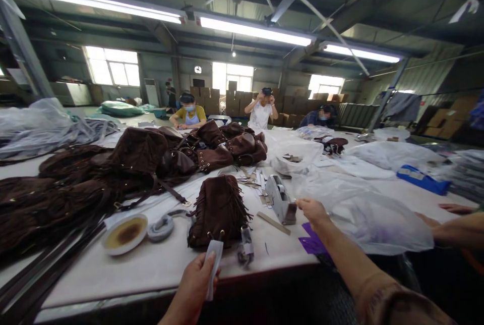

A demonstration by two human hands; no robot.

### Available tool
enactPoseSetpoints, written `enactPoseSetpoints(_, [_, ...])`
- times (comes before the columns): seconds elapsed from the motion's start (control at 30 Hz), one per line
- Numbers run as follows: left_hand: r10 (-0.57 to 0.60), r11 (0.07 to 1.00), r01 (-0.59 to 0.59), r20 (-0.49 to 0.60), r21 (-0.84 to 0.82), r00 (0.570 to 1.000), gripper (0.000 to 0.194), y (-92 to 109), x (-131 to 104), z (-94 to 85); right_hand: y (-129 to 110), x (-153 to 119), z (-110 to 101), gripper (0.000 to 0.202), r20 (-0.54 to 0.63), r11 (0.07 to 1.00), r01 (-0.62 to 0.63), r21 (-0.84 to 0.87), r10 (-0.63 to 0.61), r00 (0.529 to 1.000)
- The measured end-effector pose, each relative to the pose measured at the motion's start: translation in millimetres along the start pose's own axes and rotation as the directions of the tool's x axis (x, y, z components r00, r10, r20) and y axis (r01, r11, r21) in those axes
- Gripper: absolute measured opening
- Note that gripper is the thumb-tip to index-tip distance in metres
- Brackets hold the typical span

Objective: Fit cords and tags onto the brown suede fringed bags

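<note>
At the left of the frame we see a heap of dark brown, fringed, suede-like bags (139, 156), with a round white dish (113, 251) holding yellowish-brown matter and a grey fabric coil (161, 227) nearer on the white tabletop (91, 277).

At lower centre, one dark brown fringed bag (217, 211) lies apart from the heap. Our left hand (194, 277) grips a folded, pale grey strip (215, 264) between thumb and fingers; the strip overlaps the bag's near edge, though we cannot tell whether they touch. Right of centre, our right hand (314, 212) has its fingertips drawn together at a grey tape dispenser (278, 199); we cannot tell whether they pinch tape.

As we judge it, this bag is singled out and the strip is ready in hand, but no tape shows on either, and the bag is unwrapped. The heaped bags look left to handle.

We count one separate bag, one dish, one coil, one held strip, one grey dispenser and, far right, one blue plastic dispenser-shaped piece (421, 178). The heaped bags overlap too much to count.
</note>
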State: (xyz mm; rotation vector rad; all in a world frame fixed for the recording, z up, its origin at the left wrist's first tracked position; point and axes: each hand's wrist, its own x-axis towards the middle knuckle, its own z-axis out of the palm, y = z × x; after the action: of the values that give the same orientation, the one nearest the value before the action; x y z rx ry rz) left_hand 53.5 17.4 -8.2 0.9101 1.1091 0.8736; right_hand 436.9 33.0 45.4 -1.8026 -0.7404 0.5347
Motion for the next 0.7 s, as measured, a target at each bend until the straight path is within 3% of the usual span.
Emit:
enactPoseSetpoints(0.17, [-0.006,1.0,0.005,0.02,0.023,1.0,0.057,6,-2,1.7,22,-18,6,0.022,0.053,0.997,-0.072,0.005,0.071,0.996])
enactPoseSetpoints(0.37, [0.007,0.998,-0.007,0.006,0.062,1.0,0.055,7,-4,1.3,22,-8,-2,0.011,0.068,0.973,0.038,-0.229,-0.023,0.997])
enactPoseSetpoints(0.5, [0.033,0.996,-0.035,0.023,0.082,0.999,0.047,3,-5,-1.4,21,-30,-1,0.015,0.222,0.93,0.106,-0.352,-0.028,0.975])
enactPoseSetpoints(0.57, [0.045,0.994,-0.047,0.024,0.095,0.999,0.042,2,-5,-2.7,13,-59,13,0.022,0.412,0.939,0.145,-0.312,-0.004,0.911])
enactPoseSetpoints(0.6, [0.052,0.993,-0.054,0.022,0.105,0.998,0.04,1,-5,-2.8,5,-77,23,0.027,0.523,0.958,0.161,-0.238,-0.014,0.852])
enactPoseSetpoints(0.67, [0.066,0.989,-0.067,0.011,0.133,0.998,0.035,1,-5,-1.8,-15,-116,48,0.031,0.718,0.978,0.197,-0.071,-0.087,0.69])
enactPoseSetpoints(0.7, [0.077,0.986,-0.078,0.009,0.149,0.997,0.033,1,-6,-0.9,-26,-135,62,0.032,0.759,0.979,0.204,-0.013,-0.123,0.639])
